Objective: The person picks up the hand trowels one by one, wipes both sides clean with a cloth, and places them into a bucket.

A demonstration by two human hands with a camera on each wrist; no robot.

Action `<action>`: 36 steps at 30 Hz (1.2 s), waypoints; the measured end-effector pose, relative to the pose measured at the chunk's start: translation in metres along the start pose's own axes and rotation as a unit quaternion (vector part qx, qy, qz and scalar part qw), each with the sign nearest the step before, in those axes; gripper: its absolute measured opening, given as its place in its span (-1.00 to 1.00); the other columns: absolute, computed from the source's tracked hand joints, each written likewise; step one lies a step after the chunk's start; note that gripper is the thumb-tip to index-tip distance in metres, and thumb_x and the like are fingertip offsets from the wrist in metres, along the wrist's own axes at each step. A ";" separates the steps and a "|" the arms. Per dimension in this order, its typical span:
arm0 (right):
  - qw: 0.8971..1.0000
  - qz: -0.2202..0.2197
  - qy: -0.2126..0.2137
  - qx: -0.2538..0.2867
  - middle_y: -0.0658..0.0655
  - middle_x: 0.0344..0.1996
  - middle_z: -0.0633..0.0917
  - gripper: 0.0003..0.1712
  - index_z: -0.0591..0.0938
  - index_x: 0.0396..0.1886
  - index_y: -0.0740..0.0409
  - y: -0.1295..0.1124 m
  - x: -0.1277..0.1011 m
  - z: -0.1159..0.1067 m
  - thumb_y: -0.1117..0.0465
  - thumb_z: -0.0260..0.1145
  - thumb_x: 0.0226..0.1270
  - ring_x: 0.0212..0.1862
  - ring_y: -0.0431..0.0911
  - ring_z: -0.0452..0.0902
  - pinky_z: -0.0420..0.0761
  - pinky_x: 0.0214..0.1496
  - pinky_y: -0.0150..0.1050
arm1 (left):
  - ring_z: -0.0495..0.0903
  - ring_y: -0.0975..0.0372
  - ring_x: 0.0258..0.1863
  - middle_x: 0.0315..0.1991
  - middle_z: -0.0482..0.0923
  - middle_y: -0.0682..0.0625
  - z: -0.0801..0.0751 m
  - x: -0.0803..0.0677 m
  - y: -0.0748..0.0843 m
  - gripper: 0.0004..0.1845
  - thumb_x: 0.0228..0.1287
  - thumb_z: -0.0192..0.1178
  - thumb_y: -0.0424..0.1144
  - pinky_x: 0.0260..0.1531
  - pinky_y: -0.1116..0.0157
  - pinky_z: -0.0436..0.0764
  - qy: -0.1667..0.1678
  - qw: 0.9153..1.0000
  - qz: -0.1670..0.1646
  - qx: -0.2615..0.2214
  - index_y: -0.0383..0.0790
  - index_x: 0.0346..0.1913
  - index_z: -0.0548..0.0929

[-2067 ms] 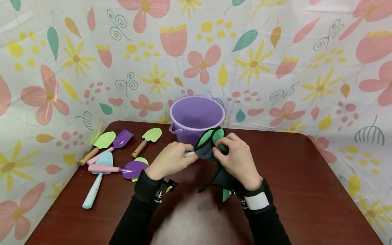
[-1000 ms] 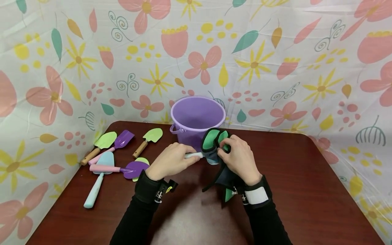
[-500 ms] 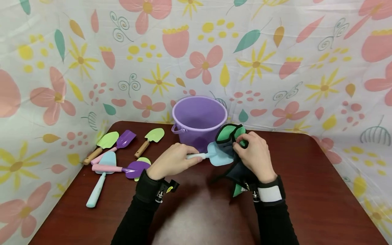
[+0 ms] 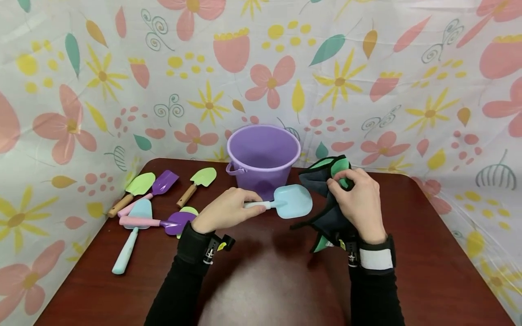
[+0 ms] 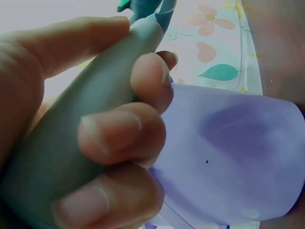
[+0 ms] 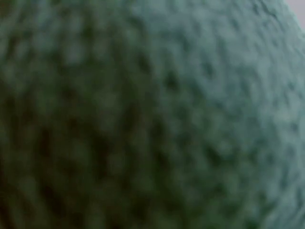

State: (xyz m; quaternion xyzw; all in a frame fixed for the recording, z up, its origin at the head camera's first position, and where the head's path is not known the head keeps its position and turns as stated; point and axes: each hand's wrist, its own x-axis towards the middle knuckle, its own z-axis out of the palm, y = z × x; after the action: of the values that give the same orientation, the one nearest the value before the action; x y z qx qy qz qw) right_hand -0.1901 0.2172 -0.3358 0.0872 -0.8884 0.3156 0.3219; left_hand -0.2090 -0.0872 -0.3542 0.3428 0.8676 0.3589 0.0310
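Note:
My left hand (image 4: 226, 211) grips the pale handle of a light blue toy shovel (image 4: 292, 202), held level over the brown table (image 4: 428, 253) just in front of a purple bucket (image 4: 263, 154). In the left wrist view my fingers (image 5: 121, 138) wrap the shovel's handle (image 5: 90, 119), with the bucket (image 5: 238, 157) behind. My right hand (image 4: 359, 199) clutches a dark cloth with green patches (image 4: 326, 181), bunched up to the right of the shovel's blade. The right wrist view is filled by blurred green cloth (image 6: 152, 114).
Several toy shovels lie at the table's left: two green ones with wooden handles (image 4: 136, 189) (image 4: 198, 181), a purple one (image 4: 163, 182), a light blue one (image 4: 130, 233) and a pink-handled purple one (image 4: 155, 223). A flowered sheet (image 4: 367, 81) walls in the table.
My right hand drew the cloth off the shovel's blade and moved it right. The blue blade now shows bare. My left hand stayed on the handle.

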 end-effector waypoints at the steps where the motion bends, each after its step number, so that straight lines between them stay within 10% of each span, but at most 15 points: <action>1: 1.000 -0.004 0.003 0.002 0.09 -0.41 0.57 -0.89 0.70 -0.43 0.14 -0.002 0.000 0.000 0.20 0.40 0.24 -0.39 0.00 0.45 0.36 -0.31 -0.13 | 0.25 0.40 -0.65 -0.62 0.38 0.24 0.000 0.000 0.000 -0.85 0.40 0.18 -0.03 -0.56 0.38 0.28 0.000 1.000 -0.002 0.001 0.06 -0.27 0.70; 15: 0.992 -0.099 -0.078 0.011 0.05 -0.46 0.44 -0.72 0.68 -0.34 0.15 -0.047 -0.013 0.035 0.08 0.54 0.12 -0.51 -0.11 0.31 0.34 -0.47 -0.21 | 0.39 0.37 -0.58 -0.58 0.43 0.22 0.010 0.006 0.000 -0.79 0.43 0.14 -0.01 -0.50 0.35 0.39 0.027 0.999 0.016 0.003 -0.02 -0.24 0.68; 24: 0.990 -0.088 -0.111 0.003 0.04 -0.46 0.40 -0.84 0.61 -0.39 0.10 -0.054 -0.017 0.043 0.22 0.47 0.10 -0.49 -0.10 0.31 0.34 -0.46 -0.20 | 0.47 0.35 -0.55 -0.51 0.53 0.21 0.011 0.006 0.003 -0.81 0.42 0.15 -0.01 -0.50 0.32 0.47 0.051 0.999 0.016 0.013 0.00 -0.23 0.69; 31: 0.985 -0.069 -0.154 -0.037 0.10 -0.35 0.46 -0.66 0.66 -0.04 0.15 -0.049 -0.017 0.041 0.13 0.44 0.22 -0.52 -0.10 0.30 0.32 -0.47 -0.18 | 0.46 0.36 -0.58 -0.52 0.53 0.24 0.008 0.004 0.002 -0.83 0.41 0.18 -0.05 -0.52 0.32 0.45 0.066 0.997 0.020 0.023 0.00 -0.21 0.71; 36: 0.988 -0.077 -0.126 -0.043 0.07 -0.39 0.43 -0.86 0.71 -0.22 0.11 -0.050 -0.015 0.042 0.18 0.38 0.25 -0.56 -0.08 0.33 0.36 -0.57 -0.18 | 0.43 0.34 -0.61 -0.53 0.51 0.20 0.006 0.005 -0.001 -0.86 0.41 0.18 -0.07 -0.54 0.32 0.42 0.081 0.996 0.029 0.004 0.00 -0.21 0.70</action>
State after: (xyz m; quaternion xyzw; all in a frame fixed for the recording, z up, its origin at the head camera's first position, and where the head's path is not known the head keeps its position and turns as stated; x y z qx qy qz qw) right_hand -0.1819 0.1511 -0.3447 0.1807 -0.9252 0.2374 0.2344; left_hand -0.2111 -0.0806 -0.3584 0.3379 0.8582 0.3831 -0.0511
